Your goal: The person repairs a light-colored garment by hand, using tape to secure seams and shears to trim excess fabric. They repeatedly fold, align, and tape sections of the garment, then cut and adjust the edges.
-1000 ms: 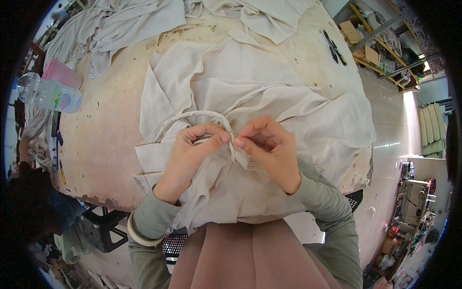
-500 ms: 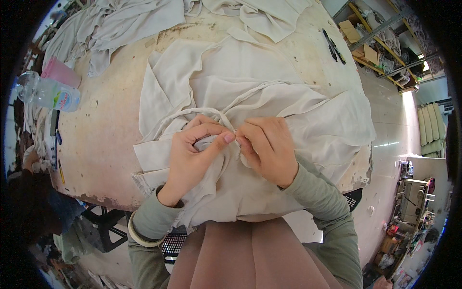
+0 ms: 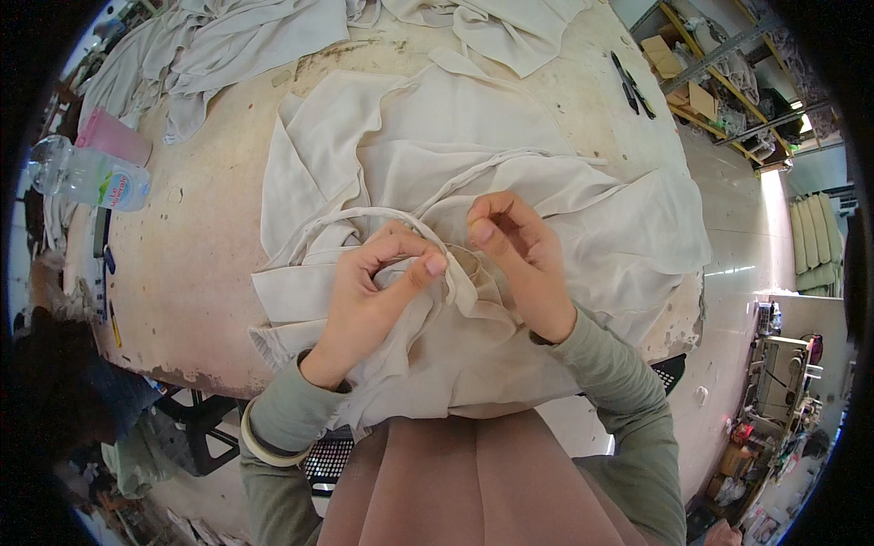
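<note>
A large off-white cloth garment [image 3: 610,223] lies loosely folded on the table in front of me and hangs toward my lap. My left hand [image 3: 378,291] is closed on it, thumb and forefinger pinching a narrow sewn band [image 3: 460,282] of the same cloth. From there the band curves up and away to the left. Just right of the pinch, my right hand [image 3: 523,255] is raised off the cloth, its thumb and forefinger pressed together. Whatever sits between those fingertips, if anything, is too small to make out.
More off-white cloth [image 3: 255,59] is heaped along the table's far side. A clear plastic bottle [image 3: 96,177] lies by a pink cup [image 3: 118,138] at the left. Slim black tools [image 3: 631,86] rest at the far right. Metal shelving [image 3: 728,68] stands beyond; a person [image 3: 68,382] is at left.
My right hand has come away from the left fingertips, moving up and to the right with its fingers still pinched. The left hand keeps its hold in nearly the same place.
</note>
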Tool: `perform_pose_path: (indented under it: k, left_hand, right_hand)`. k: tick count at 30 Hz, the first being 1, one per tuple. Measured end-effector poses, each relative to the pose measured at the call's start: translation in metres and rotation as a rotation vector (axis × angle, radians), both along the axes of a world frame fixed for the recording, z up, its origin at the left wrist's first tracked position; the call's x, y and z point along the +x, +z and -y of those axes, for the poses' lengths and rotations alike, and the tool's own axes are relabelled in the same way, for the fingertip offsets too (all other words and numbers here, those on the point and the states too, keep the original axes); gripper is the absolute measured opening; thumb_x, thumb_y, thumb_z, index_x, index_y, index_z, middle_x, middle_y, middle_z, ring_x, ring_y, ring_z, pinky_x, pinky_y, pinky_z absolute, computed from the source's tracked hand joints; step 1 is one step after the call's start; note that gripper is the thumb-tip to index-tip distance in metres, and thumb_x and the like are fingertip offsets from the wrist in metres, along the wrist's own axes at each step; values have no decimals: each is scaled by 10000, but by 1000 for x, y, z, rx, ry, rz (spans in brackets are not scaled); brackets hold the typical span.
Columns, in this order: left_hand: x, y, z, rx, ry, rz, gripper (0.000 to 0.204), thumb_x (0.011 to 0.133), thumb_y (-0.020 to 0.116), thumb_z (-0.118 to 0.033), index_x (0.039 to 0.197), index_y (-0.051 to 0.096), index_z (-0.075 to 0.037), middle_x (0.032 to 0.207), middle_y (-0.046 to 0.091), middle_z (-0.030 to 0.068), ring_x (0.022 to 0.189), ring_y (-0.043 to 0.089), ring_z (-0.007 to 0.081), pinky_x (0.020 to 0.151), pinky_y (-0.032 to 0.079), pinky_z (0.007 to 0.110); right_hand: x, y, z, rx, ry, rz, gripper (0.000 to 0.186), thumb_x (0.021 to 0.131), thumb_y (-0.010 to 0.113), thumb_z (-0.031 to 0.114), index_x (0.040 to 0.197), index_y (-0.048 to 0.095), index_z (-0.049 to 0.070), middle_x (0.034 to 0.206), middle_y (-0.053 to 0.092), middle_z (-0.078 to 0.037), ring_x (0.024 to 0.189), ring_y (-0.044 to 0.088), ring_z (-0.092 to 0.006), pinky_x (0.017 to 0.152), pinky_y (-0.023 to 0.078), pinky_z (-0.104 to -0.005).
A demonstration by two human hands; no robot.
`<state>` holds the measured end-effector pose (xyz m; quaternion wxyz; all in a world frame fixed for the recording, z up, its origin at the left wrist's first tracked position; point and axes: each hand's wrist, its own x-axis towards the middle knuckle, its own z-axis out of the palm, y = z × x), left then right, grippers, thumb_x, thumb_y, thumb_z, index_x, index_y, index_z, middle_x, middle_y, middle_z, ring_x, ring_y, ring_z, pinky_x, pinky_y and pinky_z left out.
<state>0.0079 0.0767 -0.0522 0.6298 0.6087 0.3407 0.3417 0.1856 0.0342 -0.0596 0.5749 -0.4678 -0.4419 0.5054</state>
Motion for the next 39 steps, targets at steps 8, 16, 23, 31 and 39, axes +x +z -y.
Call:
perform_pose_path:
  k: [8, 16, 23, 31, 39]
  left_hand:
    - [1, 1, -1, -7, 19, -28, 142, 863, 651, -139, 872, 651, 3, 844, 598, 16, 820, 507, 83, 763, 378, 226]
    - [7, -1, -2, -78, -50, -43, 125, 848, 658, -109, 923, 637, -11, 893, 637, 14, 833, 539, 77, 757, 415, 219]
    - [7, -3, -6, 166, 44, -47, 91, 828, 642, -55, 912, 653, -21, 974, 642, 44, 971, 540, 125, 884, 400, 262]
    - [-2, 3, -9, 5, 99, 363, 91, 843, 570, -37, 908, 620, 3, 986, 622, 99, 961, 540, 161, 884, 399, 305]
    - [-5, 3, -6, -222, -9, 441, 102, 876, 521, -2, 952, 589, 4, 881, 601, 40, 815, 561, 104, 733, 449, 236]
  right_hand:
    - [13, 4, -7, 516, 16, 677, 135, 793, 661, 88, 907, 592, 67, 807, 568, -58, 769, 549, -210, 715, 428, -335]
    - [9, -8, -11, 339, -6, 662, 70, 832, 602, 79, 889, 599, 39, 867, 604, -71, 816, 572, -210, 737, 443, -315]
    - [209, -14, -112, 205, -778, 1080, 216, 891, 486, 75, 1037, 631, 7, 991, 648, -137, 911, 599, -232, 806, 449, -324]
    - [310, -63, -112, -92, -708, 1673, 274, 800, 550, 64, 1054, 617, -18, 998, 619, -212, 932, 590, -356, 843, 463, -421]
    - [233, 8, -70, -237, -537, 636, 99, 818, 529, 120, 820, 561, 27, 719, 554, -45, 682, 585, -137, 666, 493, -312]
